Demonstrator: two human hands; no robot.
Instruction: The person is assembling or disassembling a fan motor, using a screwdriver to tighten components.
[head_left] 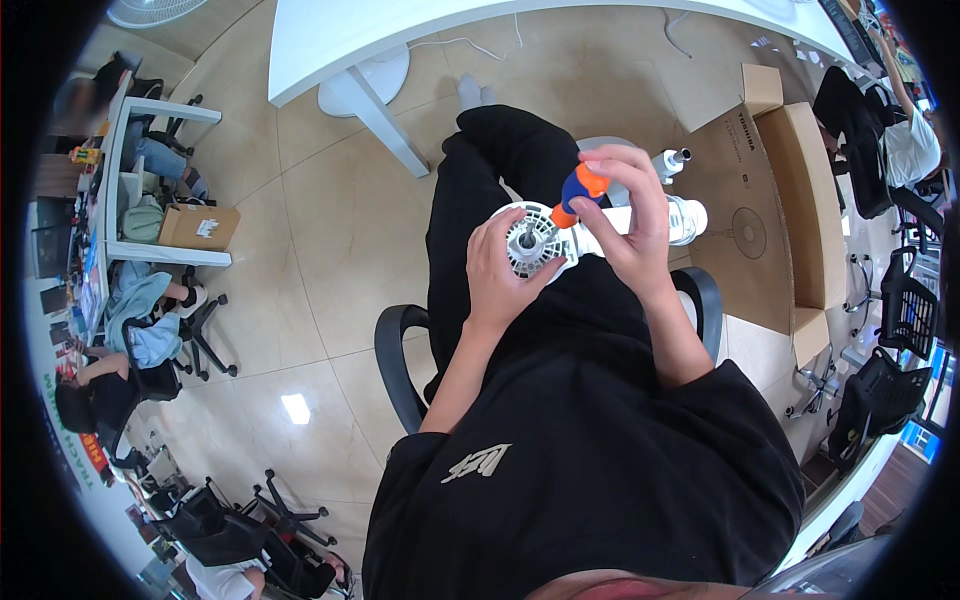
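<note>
On my lap lies a white fan motor head (548,258) with a round slotted grille face and a metal shaft at its centre. My left hand (492,275) is closed round the rim of that face. In my right hand (640,225) is a screwdriver (579,190) with an orange and blue handle, gripped between thumb and fingers. It slants down toward the grille; whether its tip meets a screw is too small to tell. A white cylindrical part (686,221) extends to the right of the fan head, partly behind my right hand.
Past my right hand is a white tube with a metal end (672,163). An open cardboard box (740,230) stands at the right. A white table (400,38) lies ahead, its leg (382,125) reaching the floor. Chair armrests (398,350) flank me. Other people sit at the far left and right.
</note>
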